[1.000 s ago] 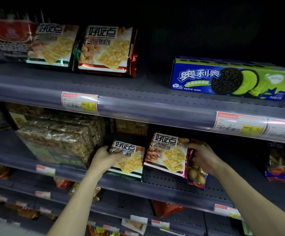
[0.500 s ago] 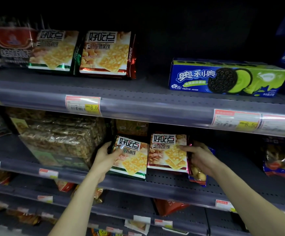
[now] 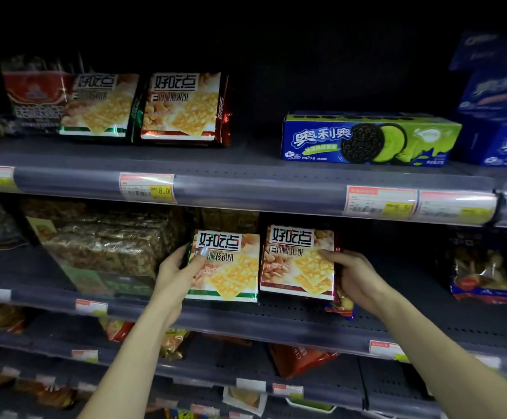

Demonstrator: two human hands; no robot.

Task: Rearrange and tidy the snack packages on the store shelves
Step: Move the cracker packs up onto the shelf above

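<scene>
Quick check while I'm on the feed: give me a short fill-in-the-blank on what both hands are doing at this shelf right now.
1. The left hand holds the cracker pack with the ____ bottom stripe.
2. The right hand holds the cracker pack on the ____ shelf.
3. The blue-and-green cookie box lies on the ____ shelf.

Missing words: green; middle; top

The middle shelf carries two cracker packs side by side, clear-wrapped snack bundles to their left.
</scene>
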